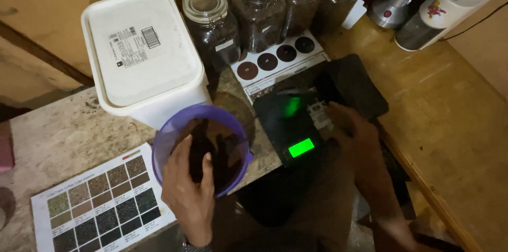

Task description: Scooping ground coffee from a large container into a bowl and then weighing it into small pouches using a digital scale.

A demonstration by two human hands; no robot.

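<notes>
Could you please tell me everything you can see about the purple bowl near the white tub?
The purple bowl is round, looks like translucent plastic and holds a dark, coarse material. It sits tilted toward the camera, in front of the white lidded tub and left of the black scale with its green display. The left hand grips its near rim, fingers reaching inside. Whether it rests on the table or is lifted is unclear.

Behind the scale (290, 127), glass jars (259, 11) and a white lidded tub (143, 51) wall off the worktop (58, 141). Right of the scale, bare wood (450, 119) lies open.
</notes>
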